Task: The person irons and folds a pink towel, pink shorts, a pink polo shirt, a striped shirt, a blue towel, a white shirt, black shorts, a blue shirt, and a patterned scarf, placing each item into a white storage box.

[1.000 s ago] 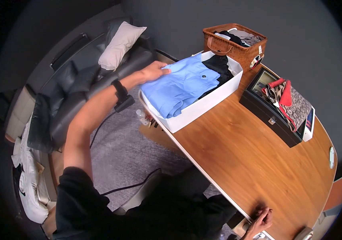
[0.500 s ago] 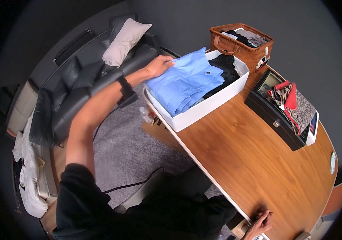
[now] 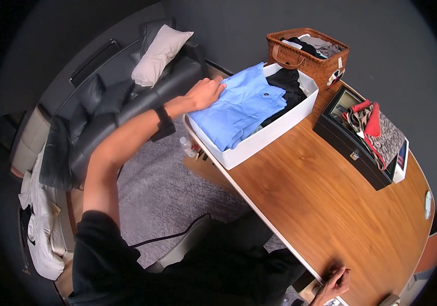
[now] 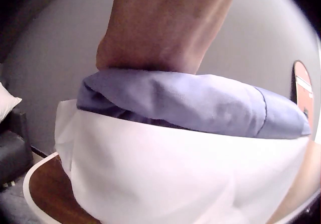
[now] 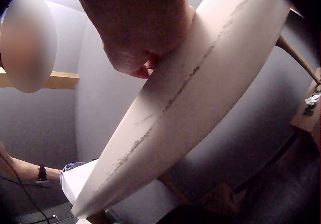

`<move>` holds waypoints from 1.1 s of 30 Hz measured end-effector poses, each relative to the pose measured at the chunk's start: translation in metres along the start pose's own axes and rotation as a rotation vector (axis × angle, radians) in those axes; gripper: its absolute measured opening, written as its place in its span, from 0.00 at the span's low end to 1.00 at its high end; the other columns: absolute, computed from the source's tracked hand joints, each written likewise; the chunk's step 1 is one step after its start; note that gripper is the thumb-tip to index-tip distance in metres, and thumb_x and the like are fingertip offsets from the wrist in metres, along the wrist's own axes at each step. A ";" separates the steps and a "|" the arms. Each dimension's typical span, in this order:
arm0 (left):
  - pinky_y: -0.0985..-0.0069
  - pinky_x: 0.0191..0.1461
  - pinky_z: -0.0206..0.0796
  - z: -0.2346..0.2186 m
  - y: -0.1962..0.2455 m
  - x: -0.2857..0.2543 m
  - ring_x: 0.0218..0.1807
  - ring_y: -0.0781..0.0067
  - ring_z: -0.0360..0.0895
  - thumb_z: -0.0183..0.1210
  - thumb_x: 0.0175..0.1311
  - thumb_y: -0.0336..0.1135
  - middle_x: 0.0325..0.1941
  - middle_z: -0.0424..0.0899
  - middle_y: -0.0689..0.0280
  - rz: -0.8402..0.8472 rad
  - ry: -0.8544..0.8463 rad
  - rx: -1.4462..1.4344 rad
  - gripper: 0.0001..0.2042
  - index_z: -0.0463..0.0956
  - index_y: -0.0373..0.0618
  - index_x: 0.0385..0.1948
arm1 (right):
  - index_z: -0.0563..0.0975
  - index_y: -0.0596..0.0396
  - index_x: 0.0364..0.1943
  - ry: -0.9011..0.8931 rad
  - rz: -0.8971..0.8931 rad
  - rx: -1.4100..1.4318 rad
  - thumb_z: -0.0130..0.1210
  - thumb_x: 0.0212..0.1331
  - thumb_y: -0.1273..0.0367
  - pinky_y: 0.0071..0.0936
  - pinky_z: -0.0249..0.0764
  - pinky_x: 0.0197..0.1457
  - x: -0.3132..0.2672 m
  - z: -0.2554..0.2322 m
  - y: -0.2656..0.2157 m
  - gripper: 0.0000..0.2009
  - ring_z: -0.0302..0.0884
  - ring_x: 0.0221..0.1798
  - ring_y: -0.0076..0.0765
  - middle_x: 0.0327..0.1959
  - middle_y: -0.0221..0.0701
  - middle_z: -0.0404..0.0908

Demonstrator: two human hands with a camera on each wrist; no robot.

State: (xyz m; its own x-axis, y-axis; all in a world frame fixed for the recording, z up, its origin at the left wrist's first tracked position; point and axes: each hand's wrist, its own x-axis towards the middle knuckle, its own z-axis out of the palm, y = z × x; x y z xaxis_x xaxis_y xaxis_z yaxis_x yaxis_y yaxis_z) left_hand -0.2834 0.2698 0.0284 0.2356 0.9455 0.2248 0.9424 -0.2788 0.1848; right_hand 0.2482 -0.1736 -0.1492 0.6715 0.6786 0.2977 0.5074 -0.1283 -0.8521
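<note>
A folded light-blue garment with a dark round button lies in the white box, draped over its near left wall. My left hand is at the garment's left edge, with bent fingers and thumb gripping the cloth there. In the left wrist view a thick fold of the garment runs along the box rim, and the fingers are hidden behind it. A black garment lies beside the blue one. My right hand rests at the table's near edge, fingers loosely curled, holding nothing.
A brown woven basket of clothes stands behind the box. On the wooden table a black case carries a red and patterned cloth. A clear bottle is below the table's left edge; a dark sofa stands beyond.
My left hand has moved slightly forward along the blue garment's edge, its knuckles now more on top. The head view has shifted a little. My right hand stays put.
</note>
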 end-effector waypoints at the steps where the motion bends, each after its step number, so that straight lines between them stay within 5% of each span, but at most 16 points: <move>1: 0.47 0.50 0.72 -0.003 0.001 0.001 0.45 0.29 0.81 0.49 0.80 0.42 0.39 0.84 0.37 0.031 0.052 -0.044 0.15 0.75 0.36 0.49 | 0.85 0.62 0.39 -0.006 0.002 -0.004 0.58 0.75 0.61 0.18 0.74 0.29 0.000 0.000 -0.006 0.16 0.79 0.25 0.22 0.27 0.35 0.87; 7: 0.54 0.48 0.73 0.006 -0.005 0.019 0.49 0.34 0.81 0.50 0.79 0.38 0.42 0.84 0.41 0.128 0.255 -0.301 0.13 0.76 0.34 0.44 | 0.73 0.59 0.24 0.030 -0.091 -0.060 0.51 0.79 0.63 0.24 0.61 0.30 0.007 0.005 -0.043 0.21 0.66 0.25 0.21 0.20 0.27 0.73; 12: 0.46 0.47 0.79 0.017 0.009 -0.003 0.40 0.30 0.85 0.48 0.77 0.35 0.35 0.85 0.37 0.016 0.017 0.098 0.13 0.75 0.33 0.45 | 0.73 0.60 0.24 0.012 -0.033 -0.098 0.52 0.79 0.63 0.25 0.62 0.30 0.006 0.007 -0.053 0.21 0.66 0.24 0.22 0.20 0.27 0.72; 15: 0.48 0.49 0.78 0.009 0.027 0.000 0.45 0.36 0.86 0.52 0.76 0.38 0.44 0.85 0.37 0.049 -0.090 0.439 0.14 0.74 0.34 0.48 | 0.74 0.60 0.25 0.009 -0.063 -0.083 0.52 0.79 0.63 0.25 0.62 0.30 0.007 0.006 -0.053 0.21 0.66 0.24 0.22 0.20 0.27 0.73; 18: 0.53 0.54 0.78 -0.020 0.062 0.001 0.56 0.42 0.84 0.56 0.73 0.43 0.59 0.81 0.41 0.178 0.199 0.459 0.19 0.76 0.35 0.53 | 0.75 0.61 0.26 0.021 -0.089 -0.061 0.51 0.79 0.63 0.25 0.61 0.30 0.007 0.007 -0.050 0.20 0.66 0.24 0.22 0.20 0.27 0.73; 21: 0.56 0.63 0.73 -0.029 0.095 -0.007 0.65 0.45 0.77 0.57 0.73 0.51 0.69 0.74 0.44 0.298 0.026 0.296 0.26 0.75 0.36 0.60 | 0.75 0.61 0.26 -0.004 -0.029 -0.065 0.51 0.79 0.63 0.25 0.62 0.30 0.005 0.007 -0.057 0.20 0.67 0.25 0.22 0.21 0.27 0.74; 22: 0.53 0.73 0.64 -0.009 0.086 -0.002 0.72 0.42 0.71 0.52 0.74 0.59 0.73 0.70 0.43 0.360 0.055 0.275 0.32 0.72 0.41 0.67 | 0.75 0.61 0.26 -0.011 0.002 -0.060 0.51 0.79 0.63 0.25 0.62 0.31 0.005 0.006 -0.054 0.20 0.67 0.25 0.22 0.21 0.27 0.74; 25: 0.54 0.81 0.53 0.009 0.079 0.020 0.79 0.43 0.60 0.46 0.77 0.64 0.79 0.60 0.44 0.357 0.011 0.230 0.35 0.69 0.44 0.72 | 0.75 0.61 0.26 -0.008 -0.023 -0.051 0.51 0.79 0.63 0.25 0.63 0.32 0.004 0.007 -0.052 0.20 0.68 0.26 0.22 0.22 0.28 0.75; 26: 0.52 0.84 0.45 0.012 0.079 0.028 0.84 0.45 0.49 0.42 0.77 0.66 0.83 0.53 0.47 0.275 -0.071 0.156 0.36 0.67 0.48 0.74 | 0.76 0.61 0.26 0.000 -0.054 -0.051 0.51 0.79 0.63 0.25 0.63 0.32 0.005 0.008 -0.052 0.20 0.69 0.26 0.22 0.22 0.28 0.75; 33: 0.50 0.87 0.26 0.059 0.064 0.042 0.87 0.50 0.35 0.26 0.77 0.70 0.85 0.45 0.49 0.246 -0.319 0.183 0.41 0.52 0.51 0.81 | 0.76 0.61 0.27 0.024 -0.025 -0.091 0.51 0.79 0.64 0.25 0.65 0.34 0.004 0.005 -0.042 0.19 0.69 0.27 0.24 0.23 0.28 0.74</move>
State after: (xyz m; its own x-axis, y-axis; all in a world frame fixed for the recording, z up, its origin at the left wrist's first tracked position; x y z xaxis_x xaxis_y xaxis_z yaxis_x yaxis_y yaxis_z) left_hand -0.1990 0.3018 -0.0064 0.4929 0.8672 -0.0713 0.8687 -0.4951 -0.0166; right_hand 0.2268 -0.1623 -0.1149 0.6699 0.6653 0.3295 0.5704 -0.1771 -0.8021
